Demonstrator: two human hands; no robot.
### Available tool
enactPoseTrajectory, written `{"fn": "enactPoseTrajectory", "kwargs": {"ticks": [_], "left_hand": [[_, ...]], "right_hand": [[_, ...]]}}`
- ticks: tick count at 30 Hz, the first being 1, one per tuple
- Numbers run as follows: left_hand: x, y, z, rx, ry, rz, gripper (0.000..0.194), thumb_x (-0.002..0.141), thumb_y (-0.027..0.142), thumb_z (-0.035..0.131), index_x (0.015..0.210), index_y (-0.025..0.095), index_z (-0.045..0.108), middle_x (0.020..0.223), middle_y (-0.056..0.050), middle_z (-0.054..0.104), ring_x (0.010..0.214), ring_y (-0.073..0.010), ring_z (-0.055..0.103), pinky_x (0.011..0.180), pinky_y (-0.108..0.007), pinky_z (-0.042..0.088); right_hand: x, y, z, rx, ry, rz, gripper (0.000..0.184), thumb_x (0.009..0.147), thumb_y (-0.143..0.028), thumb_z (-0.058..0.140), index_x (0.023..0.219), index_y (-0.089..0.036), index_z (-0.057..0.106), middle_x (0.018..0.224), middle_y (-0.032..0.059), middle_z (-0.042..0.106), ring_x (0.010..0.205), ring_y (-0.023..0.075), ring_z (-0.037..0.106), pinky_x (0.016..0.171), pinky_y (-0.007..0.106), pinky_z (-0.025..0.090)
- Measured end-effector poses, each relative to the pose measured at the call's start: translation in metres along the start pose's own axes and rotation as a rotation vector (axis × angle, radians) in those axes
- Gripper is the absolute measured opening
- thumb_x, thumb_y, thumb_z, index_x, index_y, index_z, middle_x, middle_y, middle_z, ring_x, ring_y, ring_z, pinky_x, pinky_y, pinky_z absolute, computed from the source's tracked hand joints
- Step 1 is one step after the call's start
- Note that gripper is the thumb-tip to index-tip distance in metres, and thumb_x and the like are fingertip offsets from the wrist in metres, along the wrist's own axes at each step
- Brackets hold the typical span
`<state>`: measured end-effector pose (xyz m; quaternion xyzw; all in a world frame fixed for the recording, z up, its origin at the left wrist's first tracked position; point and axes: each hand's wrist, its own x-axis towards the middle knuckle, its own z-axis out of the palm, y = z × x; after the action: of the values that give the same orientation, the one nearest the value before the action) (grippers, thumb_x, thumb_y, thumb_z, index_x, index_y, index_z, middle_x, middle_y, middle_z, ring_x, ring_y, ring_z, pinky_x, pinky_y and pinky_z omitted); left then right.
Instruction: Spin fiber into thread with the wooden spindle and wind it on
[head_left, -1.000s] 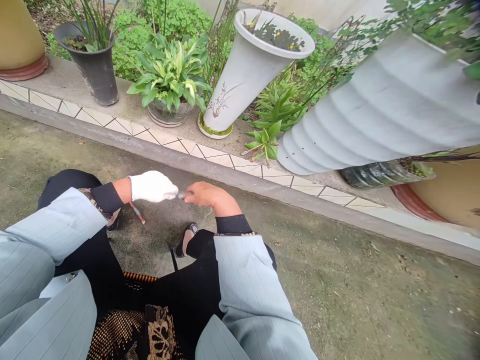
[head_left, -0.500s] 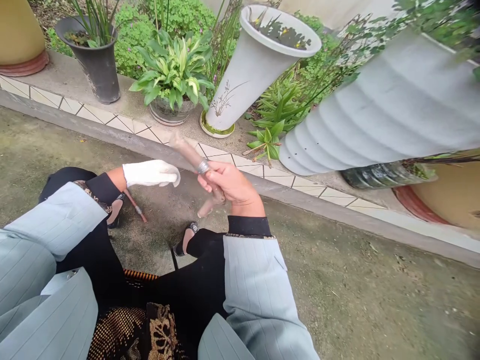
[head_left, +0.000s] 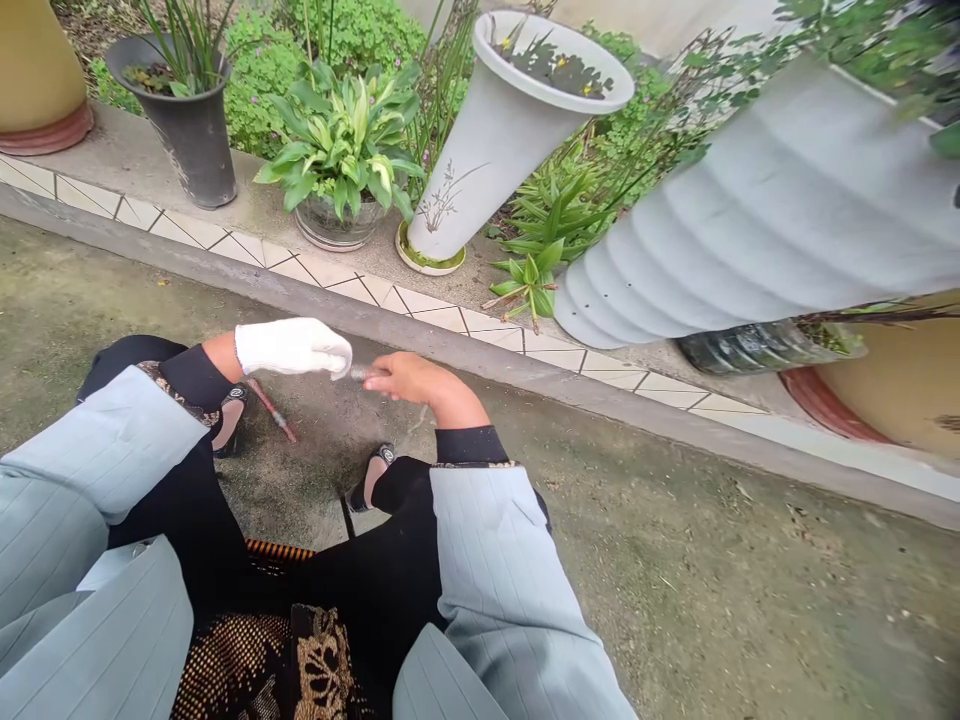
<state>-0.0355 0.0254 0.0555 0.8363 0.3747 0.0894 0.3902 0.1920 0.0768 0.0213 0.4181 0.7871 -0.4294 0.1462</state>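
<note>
My left hand [head_left: 292, 347] wears a white glove and is curled closed. My bare right hand [head_left: 412, 380] is closed too, just to its right. Between them shows a short bit of a brownish tool with a metal ring [head_left: 364, 373]; the right hand grips it and the gloved fingertips close on its end. Most of the tool is hidden inside the hands. Both hands hover over the concrete ground, above my knees. A thin reddish stick [head_left: 271, 411] lies on the ground below the left hand.
My sandalled feet [head_left: 373, 478] rest on the concrete. A tiled curb [head_left: 450, 322] runs across ahead, carrying a dark pot [head_left: 191, 130], a leafy plant in a glass bowl [head_left: 341, 150], a tall white vase pot [head_left: 502, 140] and a large ribbed white pot [head_left: 750, 220].
Half a second ago the right hand had lifted the tool up and away, showing its length. It has come back down and its end is against the gloved hand again.
</note>
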Motion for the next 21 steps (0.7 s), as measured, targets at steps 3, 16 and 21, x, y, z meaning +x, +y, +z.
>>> {"fn": "enactPoseTrajectory", "kwargs": {"ticks": [3,16,21], "left_hand": [[0.0,-0.007,-0.002,0.036,0.032,0.007,0.031,0.089,0.035,0.043,0.082,0.015,0.065,0.078,-0.001,0.065,0.067,-0.011,0.052,0.068,-0.02,0.039],[0.008,-0.008,0.01,-0.035,0.053,-0.125,0.036,0.091,0.037,0.041,0.085,0.013,0.066,0.078,-0.002,0.064,0.066,-0.0107,0.051,0.066,-0.021,0.039],[0.01,0.008,0.012,-0.078,-0.048,-0.041,0.031,0.089,0.031,0.044,0.082,0.015,0.069,0.076,-0.002,0.066,0.069,-0.0112,0.052,0.069,-0.021,0.04]], "right_hand": [[-0.002,-0.007,0.007,0.084,-0.325,-0.16,0.019,0.083,-0.034,0.061,0.085,-0.016,0.064,0.067,-0.001,0.059,0.055,0.0095,0.051,0.055,0.024,0.039],[-0.018,0.003,-0.019,0.83,0.456,-0.324,0.039,0.075,-0.053,0.07,0.076,-0.017,0.054,0.066,-0.0019,0.054,0.053,0.0068,0.045,0.051,0.02,0.039],[-0.004,0.003,-0.014,0.53,0.568,-0.04,0.026,0.085,-0.042,0.061,0.078,-0.016,0.057,0.065,-0.0003,0.057,0.052,0.0085,0.049,0.054,0.022,0.039]]}}
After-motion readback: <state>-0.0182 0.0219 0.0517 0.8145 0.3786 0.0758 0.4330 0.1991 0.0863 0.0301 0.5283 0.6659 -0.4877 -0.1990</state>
